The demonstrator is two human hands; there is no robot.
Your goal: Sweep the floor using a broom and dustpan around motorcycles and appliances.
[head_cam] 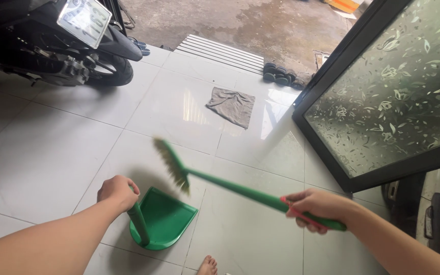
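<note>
Looking down from the head view, the left hand [119,192] is closed round the upright handle of a green dustpan [165,220] resting on the white tiled floor [52,153]. The right hand [315,209] is wrapped tight near the end of a green broom [230,187], its bristles blurred just above the pan. Both look like light, stiff plastic, best gripped by their handles. A grey cloth [231,106] lies well apart.
</note>
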